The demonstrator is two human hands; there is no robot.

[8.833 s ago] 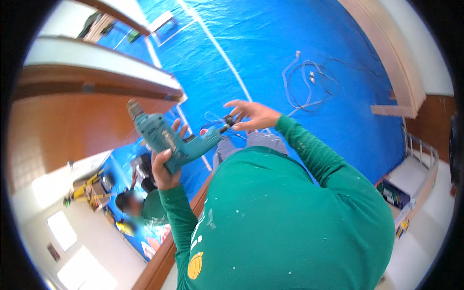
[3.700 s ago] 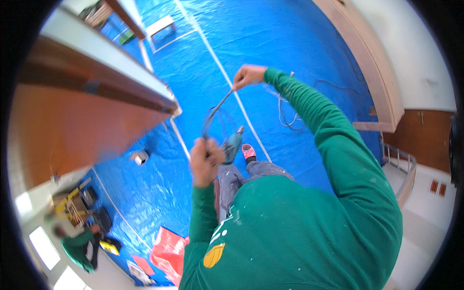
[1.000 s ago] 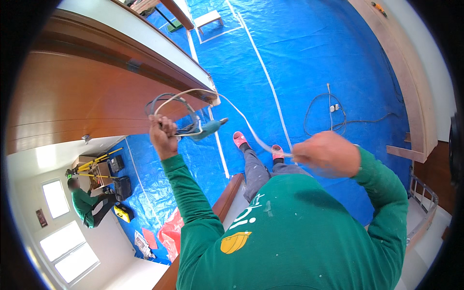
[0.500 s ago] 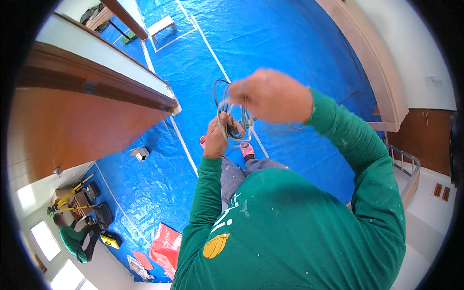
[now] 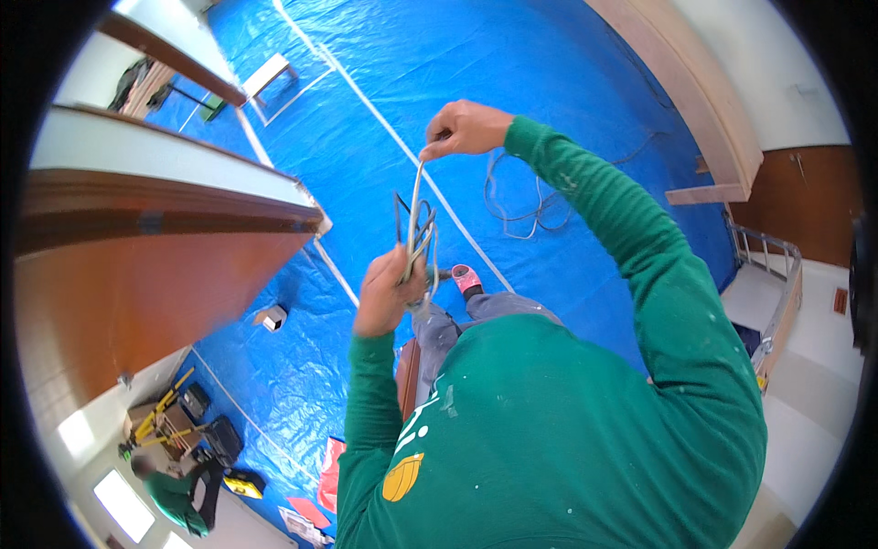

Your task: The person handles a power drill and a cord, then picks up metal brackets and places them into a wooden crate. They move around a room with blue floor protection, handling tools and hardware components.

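My left hand is closed round a bundle of grey and dark electrical cable, whose loops stick up past the fingers. Farther out, my right hand pinches a pale length of that cable, drawn nearly straight between the two hands. The fingers of my left hand partly hide the bundle's lower loops. More loose cable lies in loops on the blue sheet below my right forearm.
Blue plastic sheeting covers the floor, marked with white tape. A brown wooden door stands at left, a small white bench far left. At lower left a person crouches by tools and cases. A metal ladder is at right.
My right hand has moved up and away from the bundle, drawing a strand taut. My left hand has shifted slightly left and nearer. Cable loops on the floor now show more fully.
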